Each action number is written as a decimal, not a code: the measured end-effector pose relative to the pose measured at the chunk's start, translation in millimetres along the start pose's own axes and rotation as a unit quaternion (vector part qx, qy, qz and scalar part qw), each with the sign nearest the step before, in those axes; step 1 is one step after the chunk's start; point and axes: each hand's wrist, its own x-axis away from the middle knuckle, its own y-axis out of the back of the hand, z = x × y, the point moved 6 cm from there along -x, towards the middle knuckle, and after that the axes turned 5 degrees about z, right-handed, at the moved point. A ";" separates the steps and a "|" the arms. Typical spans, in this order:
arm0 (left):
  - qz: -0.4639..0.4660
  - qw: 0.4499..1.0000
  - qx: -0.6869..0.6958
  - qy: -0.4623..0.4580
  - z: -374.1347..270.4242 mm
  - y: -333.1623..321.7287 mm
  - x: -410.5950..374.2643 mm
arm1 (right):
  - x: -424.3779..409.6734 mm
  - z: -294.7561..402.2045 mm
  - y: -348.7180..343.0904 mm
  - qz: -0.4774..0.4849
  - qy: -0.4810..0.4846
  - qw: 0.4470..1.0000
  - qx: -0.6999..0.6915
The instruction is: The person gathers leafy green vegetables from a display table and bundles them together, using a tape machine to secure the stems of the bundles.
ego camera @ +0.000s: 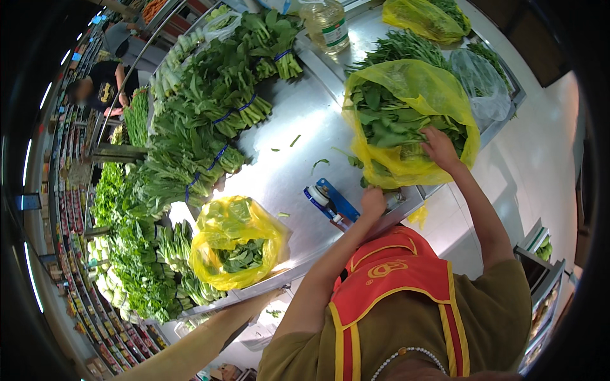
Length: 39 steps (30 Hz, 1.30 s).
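A yellow plastic bag (pixel 413 174) full of loose leafy greens (pixel 388 126) lies spread wide on the steel counter before me. My right hand (pixel 441 148) reaches into the bag's mouth, thumb and fingers closed around some stems. At the bag's near edge, my left hand (pixel 374 202) is curled tight, seemingly on the plastic rim; its fingertips are partly hidden. Just left of that hand stands a blue and white tape dispenser (pixel 329 202) with a roll of blue tape. Leaves poke out between the bag and the dispenser.
Bundled greens (pixel 224 114) tied with blue tape line the counter's left side. A second yellow bag (pixel 205 252) of leaves sits near the front edge. Behind are an oil bottle (pixel 328 26) and a clear bag (pixel 481 85). A person (pixel 107 88) stands across the display.
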 end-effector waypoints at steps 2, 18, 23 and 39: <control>-0.090 0.989 -0.112 -0.032 -3.5 -9.7 -8.3 | 2.1 0.0 3.0 -0.031 -0.047 0.997 -0.057; -0.239 0.950 -0.198 0.005 27.2 62.7 -77.5 | 47.1 -1.5 -2.9 -0.090 -0.134 0.936 -0.312; -0.081 0.976 -0.202 0.030 68.5 47.1 -116.9 | 46.0 5.5 -5.0 -0.082 -0.125 0.937 -0.316; -0.195 0.977 -0.061 0.058 301.6 193.5 -116.0 | 47.9 15.8 -25.3 -0.064 -0.159 0.916 -0.363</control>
